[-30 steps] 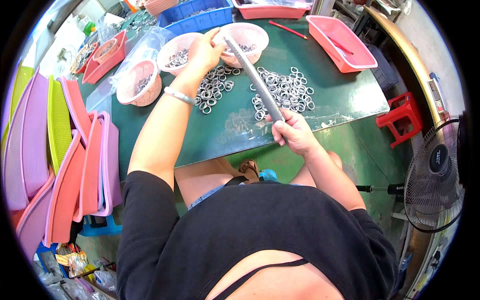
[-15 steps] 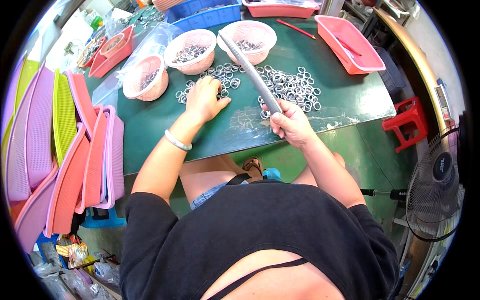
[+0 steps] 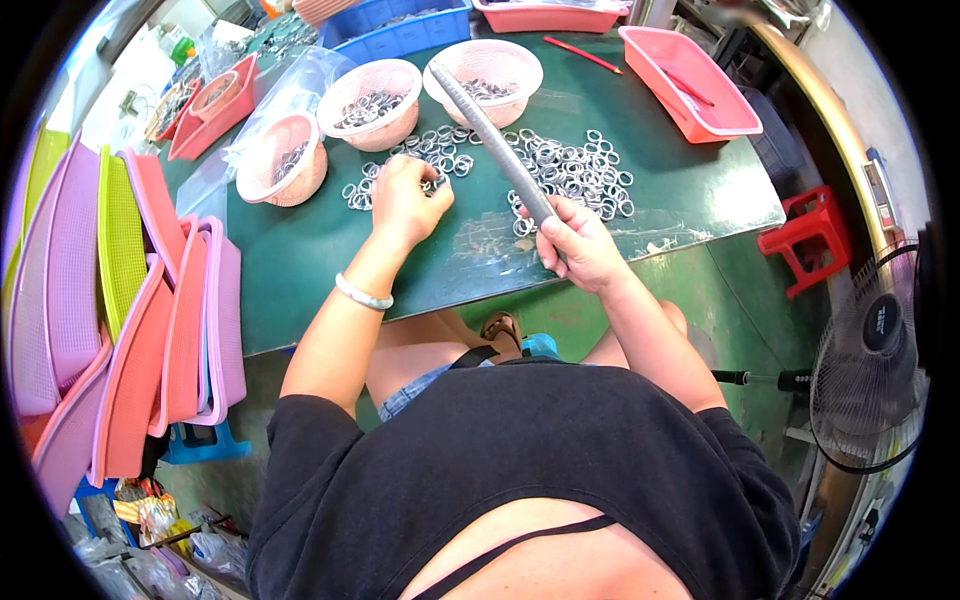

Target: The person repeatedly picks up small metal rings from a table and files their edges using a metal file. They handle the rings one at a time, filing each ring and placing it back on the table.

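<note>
In my right hand [image 3: 582, 245] is a long, tapered grey metal ring mandrel [image 3: 495, 145], gripped by its thick end. Its thin end points up and left, over a pink basket's rim. My left hand [image 3: 405, 200] is at the smaller heap of silver-coloured metal rings [image 3: 438, 148], thumb and fingers pinched together at a ring [image 3: 431, 187] partly hidden by them. Beyond the mandrel a larger heap of rings [image 3: 580, 172] is spread on the green table [image 3: 340, 290].
Three round pink baskets, left [image 3: 283, 160], middle [image 3: 370, 105] and right [image 3: 484, 82], hold rings. A red pencil [image 3: 583, 55] and a pink tray [image 3: 700, 95] lie at the back right. Stacked plastic baskets [image 3: 125, 240] crowd the left; a fan [image 3: 868, 360] and red stool [image 3: 812, 240] stand right.
My left hand's thumb has closed in toward its fingers at the smaller heap. The right hand still holds the mandrel at much the same angle. The whole view has shifted slightly.
</note>
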Demonstrator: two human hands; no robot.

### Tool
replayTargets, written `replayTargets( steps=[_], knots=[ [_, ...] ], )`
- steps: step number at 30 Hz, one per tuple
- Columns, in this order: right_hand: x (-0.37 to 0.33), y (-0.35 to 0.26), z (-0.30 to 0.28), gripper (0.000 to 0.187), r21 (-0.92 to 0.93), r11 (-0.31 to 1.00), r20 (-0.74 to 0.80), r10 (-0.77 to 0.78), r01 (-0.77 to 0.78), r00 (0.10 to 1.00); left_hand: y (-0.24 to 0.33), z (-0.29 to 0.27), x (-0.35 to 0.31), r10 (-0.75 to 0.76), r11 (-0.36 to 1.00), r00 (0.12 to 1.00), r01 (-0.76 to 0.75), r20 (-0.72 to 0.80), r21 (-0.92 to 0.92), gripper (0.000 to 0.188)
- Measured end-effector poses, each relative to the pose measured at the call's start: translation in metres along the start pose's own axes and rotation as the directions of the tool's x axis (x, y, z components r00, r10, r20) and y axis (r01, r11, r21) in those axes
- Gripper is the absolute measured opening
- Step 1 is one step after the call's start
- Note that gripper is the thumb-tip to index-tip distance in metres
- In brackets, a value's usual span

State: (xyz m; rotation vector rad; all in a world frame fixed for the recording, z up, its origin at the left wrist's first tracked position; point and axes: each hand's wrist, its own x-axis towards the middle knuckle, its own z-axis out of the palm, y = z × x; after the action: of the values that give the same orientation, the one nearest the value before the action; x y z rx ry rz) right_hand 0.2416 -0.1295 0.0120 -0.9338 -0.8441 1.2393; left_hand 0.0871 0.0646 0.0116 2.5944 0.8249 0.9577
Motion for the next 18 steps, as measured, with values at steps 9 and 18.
replayTargets(
  steps=[9, 18],
  knots=[
    [0.019, 0.005, 0.001, 0.029, 0.108, 0.992, 0.182, -0.079, 0.06, 0.98, 0.017, -0.033, 0.001, -0.279, 0.074, 0.868, 0.446, 0.411, -0.892, 0.014],
    [0.013, 0.0, 0.019, 0.033, -0.043, 0.989, 0.192, 0.15, -0.145, 0.97, 0.004, -0.042, -0.006, -0.159, -0.338, 0.89, 0.358, 0.428, -0.87, 0.012]
  ],
)
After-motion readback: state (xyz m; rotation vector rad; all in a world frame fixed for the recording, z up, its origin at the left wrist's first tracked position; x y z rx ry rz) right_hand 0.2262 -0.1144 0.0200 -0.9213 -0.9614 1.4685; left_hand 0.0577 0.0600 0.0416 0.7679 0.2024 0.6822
